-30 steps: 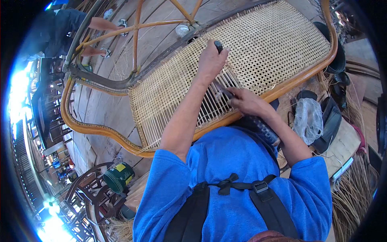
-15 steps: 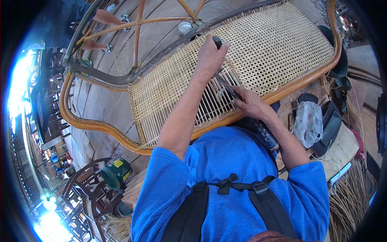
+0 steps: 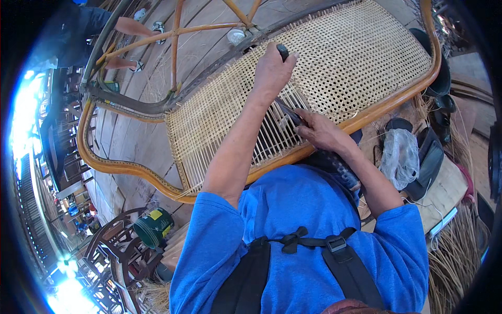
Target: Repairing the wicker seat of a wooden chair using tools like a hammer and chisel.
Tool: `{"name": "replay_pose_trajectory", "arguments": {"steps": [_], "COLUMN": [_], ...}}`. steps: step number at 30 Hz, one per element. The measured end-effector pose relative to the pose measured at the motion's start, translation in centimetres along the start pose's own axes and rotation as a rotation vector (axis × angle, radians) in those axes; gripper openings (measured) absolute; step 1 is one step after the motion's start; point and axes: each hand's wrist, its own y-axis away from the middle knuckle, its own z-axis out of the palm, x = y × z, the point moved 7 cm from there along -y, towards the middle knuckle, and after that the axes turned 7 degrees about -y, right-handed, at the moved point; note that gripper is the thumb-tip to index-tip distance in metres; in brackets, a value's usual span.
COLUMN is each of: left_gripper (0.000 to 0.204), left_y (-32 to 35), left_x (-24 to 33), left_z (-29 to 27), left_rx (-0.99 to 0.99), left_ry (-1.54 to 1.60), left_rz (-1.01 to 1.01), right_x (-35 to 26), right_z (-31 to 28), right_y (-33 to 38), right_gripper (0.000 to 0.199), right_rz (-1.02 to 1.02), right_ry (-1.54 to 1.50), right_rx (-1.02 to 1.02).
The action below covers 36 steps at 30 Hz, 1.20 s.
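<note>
Left hand point(image 3: 272, 70) farther up pale, perhaps half-woven cane panel point(image 3: 334, 68).

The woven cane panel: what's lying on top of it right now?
On the woven cane panel rest both hands: the left hand gripping a dark-handled tool, the right hand pinching loose cane strands. The tool's tip and the weave beneath the hands are covered.
</note>
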Motion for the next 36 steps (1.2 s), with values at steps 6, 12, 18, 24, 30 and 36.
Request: {"name": "replay_pose_trajectory", "arguments": {"steps": [6, 12, 18, 24, 30, 36], "left_gripper": [0.039, 0.040, 0.044, 0.043, 0.041, 0.041], "left_y": [-0.3, -0.4, 0.0, 0.5, 0.4, -0.3], "left_x": [0.1, -0.6, -1.1, -3.1, -2.4, -1.8], "left_z": [1.0, 1.7, -0.5, 0.2, 0.5, -0.9], "left_rx": [0.031, -0.021, 0.024, 0.011, 0.005, 0.027], "left_ry": [-0.081, -0.074, -0.067, -0.054, -0.062, -0.105], "left_rz": [0.065, -0.013, -0.033, -0.056, -0.044, -0.039], "right_x": [0.3, 1.3, 1.5, 1.3, 0.7, -0.6], "right_z": [-0.4, -0.8, 0.2, 1.0, 0.9, 0.8], "right_y": [0.0, -0.4, 0.3, 0.0, -1.0, -0.1], "right_gripper": [0.047, 0.047, 0.044, 0.046, 0.045, 0.042], "right_rz": [-0.027, 0.034, 0.020, 0.028, 0.046, 0.021], "right_ry": [-0.064, -0.129, -0.063, 0.004, -0.089, 0.016], "right_rx": [0.039, 0.026, 0.004, -0.032, -0.028, -0.022]}}
